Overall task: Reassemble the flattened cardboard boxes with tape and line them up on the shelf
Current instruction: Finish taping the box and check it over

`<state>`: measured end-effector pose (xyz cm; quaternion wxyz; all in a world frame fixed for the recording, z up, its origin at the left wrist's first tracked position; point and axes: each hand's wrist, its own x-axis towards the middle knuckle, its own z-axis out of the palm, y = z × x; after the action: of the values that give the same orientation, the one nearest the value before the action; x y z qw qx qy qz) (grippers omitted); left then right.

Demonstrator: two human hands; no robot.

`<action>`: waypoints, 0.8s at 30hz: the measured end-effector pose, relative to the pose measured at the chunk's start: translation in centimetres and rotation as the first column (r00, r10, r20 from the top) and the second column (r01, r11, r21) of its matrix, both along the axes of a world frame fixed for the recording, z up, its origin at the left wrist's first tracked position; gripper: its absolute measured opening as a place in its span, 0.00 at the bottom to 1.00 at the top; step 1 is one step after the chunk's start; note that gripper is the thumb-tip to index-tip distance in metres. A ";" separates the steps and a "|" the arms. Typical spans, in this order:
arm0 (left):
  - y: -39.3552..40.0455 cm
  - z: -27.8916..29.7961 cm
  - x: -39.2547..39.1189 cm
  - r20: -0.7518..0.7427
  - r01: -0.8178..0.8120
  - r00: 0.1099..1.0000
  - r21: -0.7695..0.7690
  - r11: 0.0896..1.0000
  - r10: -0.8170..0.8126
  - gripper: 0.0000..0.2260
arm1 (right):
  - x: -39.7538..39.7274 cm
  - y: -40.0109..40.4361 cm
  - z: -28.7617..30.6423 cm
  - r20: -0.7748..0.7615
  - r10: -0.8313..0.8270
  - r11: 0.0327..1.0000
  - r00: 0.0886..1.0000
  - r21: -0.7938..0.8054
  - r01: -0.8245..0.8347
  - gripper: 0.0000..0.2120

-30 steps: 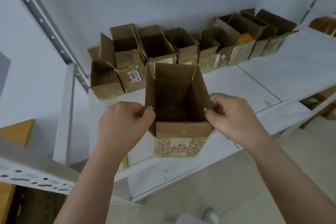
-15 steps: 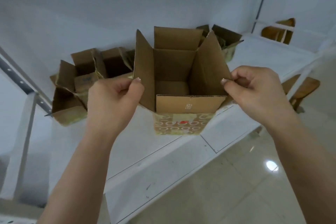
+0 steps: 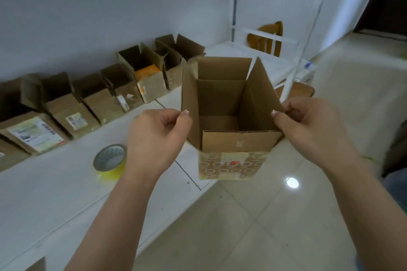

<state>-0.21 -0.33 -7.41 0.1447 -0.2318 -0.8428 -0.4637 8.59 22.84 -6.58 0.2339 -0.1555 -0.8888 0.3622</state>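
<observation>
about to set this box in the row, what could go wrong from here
Each hand, left and right, pinches only a side flap of the open box, so it could tilt or a flap could bend. It hangs past the shelf edge. The tape roll might get knocked.

No text can be read with certainty. A small blurred mark is printed on the near flap of the held box [image 3: 233, 116]. Printed labels are carried by the shelved boxes [image 3: 72, 114] left of the fingers [image 3: 185, 112], but they are illegible.
</observation>
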 end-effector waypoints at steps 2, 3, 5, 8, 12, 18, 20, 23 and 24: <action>2.4 -0.4 -0.2 0.012 0.021 1.000 -0.078 0.997 -0.020 0.19 | 0.1 2.1 -0.6 0.021 -0.005 1.000 1.000 -0.010 0.006 0.11; 3.5 -0.6 -0.4 0.023 0.032 0.999 -0.100 0.995 -0.030 0.20 | 0.1 3.0 -0.9 0.026 -0.014 1.000 1.000 -0.011 0.014 0.11; 5.3 -0.9 -1.1 0.042 0.050 0.998 -0.119 0.992 -0.045 0.21 | -0.4 4.6 -1.5 0.036 -0.038 0.999 0.999 -0.014 0.039 0.11; 7.3 -1.3 -2.8 0.041 0.059 0.998 -0.141 0.988 -0.054 0.22 | -1.8 6.5 -2.4 0.055 -0.059 0.998 0.997 -0.020 0.060 0.11; 9.6 -2.1 -6.2 0.070 0.050 0.997 -0.108 0.993 -0.043 0.23 | -5.2 8.8 -3.3 0.087 -0.047 0.998 0.995 -0.041 0.051 0.13; 14.1 -3.4 -14.0 0.124 0.023 0.992 -0.098 0.995 -0.011 0.21 | -13.8 13.4 -3.4 0.124 -0.035 0.999 0.992 0.041 0.030 0.10; 15.9 -3.6 -16.8 0.128 0.027 0.992 -0.113 0.993 -0.013 0.22 | -16.9 15.1 -3.1 0.150 -0.036 0.996 0.988 0.083 0.023 0.09; 18.2 -3.5 -20.4 0.135 0.037 0.991 -0.169 0.985 -0.014 0.21 | -20.8 17.4 -2.9 0.163 -0.042 0.992 0.986 0.128 0.021 0.08; 18.9 -3.5 -21.3 0.133 0.037 0.991 -0.201 0.979 -0.010 0.21 | -22.0 18.1 -3.0 0.163 -0.041 0.990 0.986 0.141 0.018 0.08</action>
<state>-21.56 18.56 -10.89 0.0589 -0.2241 -0.8907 -0.3912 -13.38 40.90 -9.54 0.1749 -0.1817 -0.9258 0.2815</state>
